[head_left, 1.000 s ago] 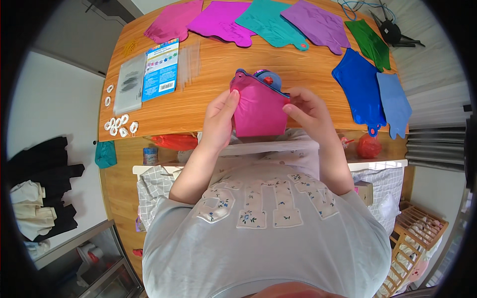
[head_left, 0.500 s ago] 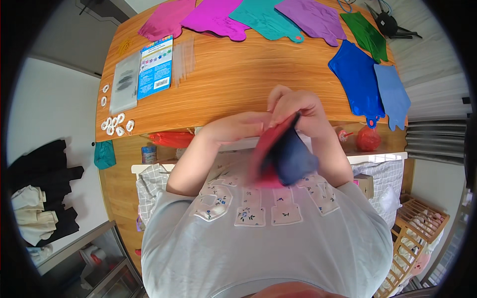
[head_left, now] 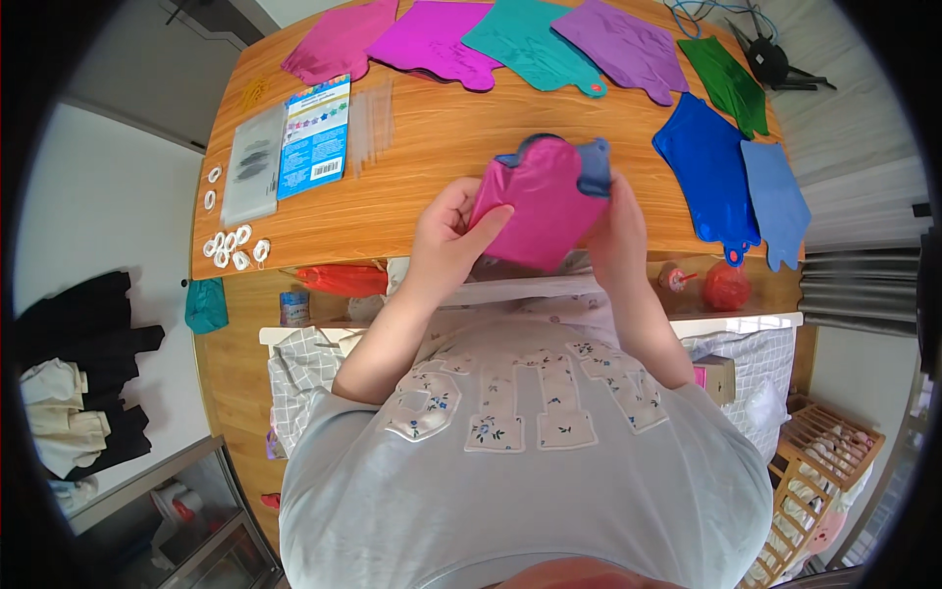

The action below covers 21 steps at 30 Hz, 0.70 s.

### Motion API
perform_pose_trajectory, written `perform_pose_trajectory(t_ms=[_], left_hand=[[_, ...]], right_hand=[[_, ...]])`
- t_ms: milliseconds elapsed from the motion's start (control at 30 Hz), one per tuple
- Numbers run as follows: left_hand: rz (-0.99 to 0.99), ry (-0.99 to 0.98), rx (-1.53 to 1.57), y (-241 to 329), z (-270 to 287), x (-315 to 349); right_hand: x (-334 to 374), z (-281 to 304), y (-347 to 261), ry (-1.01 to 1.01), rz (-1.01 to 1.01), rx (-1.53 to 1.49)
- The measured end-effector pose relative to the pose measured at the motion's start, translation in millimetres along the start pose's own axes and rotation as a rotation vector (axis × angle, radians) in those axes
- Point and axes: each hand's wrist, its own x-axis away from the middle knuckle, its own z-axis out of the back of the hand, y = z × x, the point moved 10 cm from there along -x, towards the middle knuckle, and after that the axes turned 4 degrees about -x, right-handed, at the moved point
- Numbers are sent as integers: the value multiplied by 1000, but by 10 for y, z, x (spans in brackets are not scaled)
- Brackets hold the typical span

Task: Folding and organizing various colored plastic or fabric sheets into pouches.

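Observation:
Over the near part of the table I hold a small stack of flat, folded foil balloons, with a shiny pink foil balloon [head_left: 542,208] on top. A grey-blue foil balloon [head_left: 595,167] and a dark edge peek out behind it at the far side. My left hand [head_left: 453,226] pinches the stack's left side, thumb on top of the pink foil and fingers underneath. At the right edge, my right hand [head_left: 618,231] grips the stack, its fingers partly hidden behind it.
Flat foil balloons line the far and right edges, among them a teal one [head_left: 535,44] and a blue one [head_left: 705,167]. On the left lie a blue printed package [head_left: 314,142], a clear plastic bag [head_left: 252,162], several white ribbon rolls [head_left: 228,240] and clear strips [head_left: 371,123]. A black router [head_left: 768,61] stands far right.
The stack has moved away from my chest to above the table and now lies flat with its pink face up. My hands have moved apart to its two sides.

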Motion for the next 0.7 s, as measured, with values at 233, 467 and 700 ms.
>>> perform_pose_trajectory(t_ms=[233,467,700], left_hand=[[-187,238,-69,95,100,67],[-326,261,-136,37,274,95],[-268,287,-60,67,284,100]], right_hand=[[98,-89,-84,72,280,212],[74,-32,-31,83,181,236],[96,-123,-108,80,236,193]])
